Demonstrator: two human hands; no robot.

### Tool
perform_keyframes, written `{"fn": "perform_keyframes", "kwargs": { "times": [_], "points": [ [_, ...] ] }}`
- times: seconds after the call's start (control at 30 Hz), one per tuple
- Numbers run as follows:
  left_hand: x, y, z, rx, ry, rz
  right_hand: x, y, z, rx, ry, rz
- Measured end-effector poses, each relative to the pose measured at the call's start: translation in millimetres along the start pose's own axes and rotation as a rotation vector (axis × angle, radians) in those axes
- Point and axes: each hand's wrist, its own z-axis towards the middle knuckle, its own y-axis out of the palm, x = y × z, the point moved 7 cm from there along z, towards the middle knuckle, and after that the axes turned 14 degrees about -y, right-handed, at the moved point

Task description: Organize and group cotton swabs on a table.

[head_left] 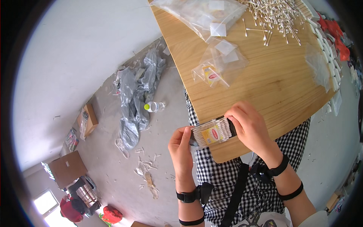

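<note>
A flat clear pack of cotton swabs (202,138) with a yellow and white label is held up between my two hands over the table's near left corner. My left hand (180,148) pinches its left end, thumb on top. At the dark right end, the fingers of my right hand (250,126) are closed on the pack's edge. Beyond the hands, on the wooden table (264,90), lies a clear bag (211,58) with a yellow label card and white slips in it.
Loose cotton swabs (278,17) are heaped at the table's far right, near a large clear bag (189,15). White bundles (332,62) line the right edge. Grey plastic sheeting (136,94) and a bottle (155,107) lie on the floor. A person in red (72,210) is at lower left.
</note>
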Motion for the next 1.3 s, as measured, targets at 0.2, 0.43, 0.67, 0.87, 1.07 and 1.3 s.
{"fn": "perform_keyframes", "kwargs": {
  "times": [0.2, 0.43, 0.67, 0.87, 1.07, 1.3],
  "points": [
    [0.1, -1.7, 2.6, 0.007, -0.026, 0.054, 0.1, 3.1, 3.1, -0.066, -0.031, -0.033],
    [1.7, 1.3, 5.1, -0.047, -0.029, 0.03, 1.9, 4.2, 5.8, -0.116, -0.06, -0.027],
    [1.5, 3.4, 5.9, -0.043, -0.023, 0.004, 0.9, 3.8, 5.7, -0.104, -0.078, -0.05],
    [-2.4, 1.9, 8.4, -0.025, -0.02, 0.001, 2.1, 6.0, 4.0, -0.109, -0.097, -0.106],
    [1.4, -0.5, 5.8, 0.004, 0.0, 0.009, -2.1, 6.9, 6.0, -0.105, -0.128, -0.135],
    [3.4, 0.1, 3.4, 0.036, 0.014, 0.02, -3.6, 6.7, 5.0, -0.108, -0.17, -0.185]
  ]
}}
